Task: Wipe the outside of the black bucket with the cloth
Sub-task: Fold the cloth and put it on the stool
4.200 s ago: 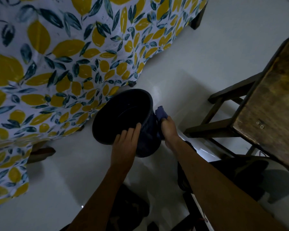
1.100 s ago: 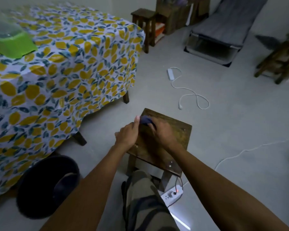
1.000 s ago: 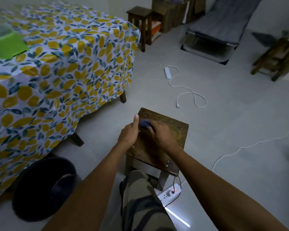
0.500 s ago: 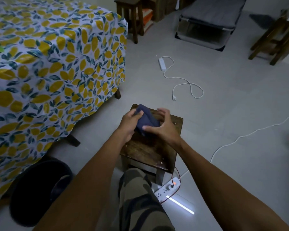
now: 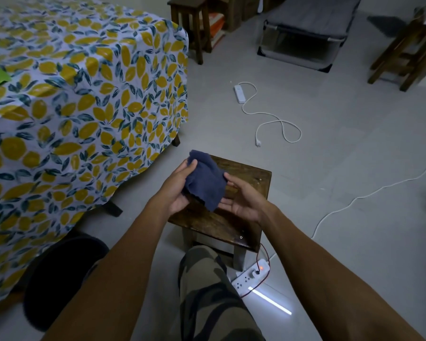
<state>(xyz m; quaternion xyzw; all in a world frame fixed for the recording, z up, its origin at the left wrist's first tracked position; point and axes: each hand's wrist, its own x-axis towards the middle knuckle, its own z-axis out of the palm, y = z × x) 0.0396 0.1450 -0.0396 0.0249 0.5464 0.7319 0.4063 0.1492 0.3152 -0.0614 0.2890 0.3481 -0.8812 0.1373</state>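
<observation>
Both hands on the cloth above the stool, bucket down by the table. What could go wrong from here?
1. The dark blue cloth hangs half loose between the left hand and right hand; a weak grip could drop it.
2. The round black bucket sits low left, partly behind the left arm, so reaching back may knock it.
3. The red wire at the white power strip beside the brown wooden stool could snag.

A small wooden stool stands beside a lemon-print tablecloth. A white power strip lies on the floor near its leg.
</observation>
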